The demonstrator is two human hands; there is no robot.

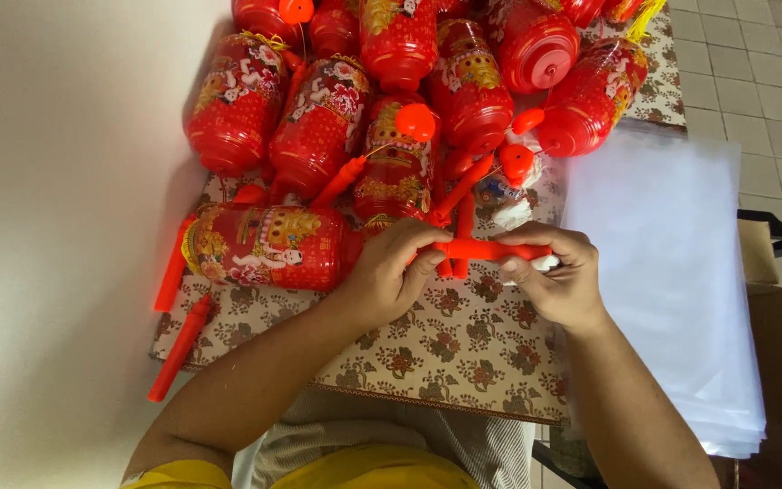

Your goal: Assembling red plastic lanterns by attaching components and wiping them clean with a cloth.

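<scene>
Both hands hold one red plastic stick (486, 249) level above a floral tablecloth (445, 349). My left hand (391, 276) pinches its left end with fingers and thumb. My right hand (554, 276) wraps around its right end, where something white shows under the fingers. Just left of my left hand lies a red lantern (264, 246) on its side, decorated with gold and white figures.
Several more red lanterns (391, 81) and loose red sticks (178, 349) crowd the far and left parts of the cloth. A stack of clear plastic bags (672, 272) lies at the right. A white wall (56, 226) borders the left; tiled floor (762, 72) lies far right.
</scene>
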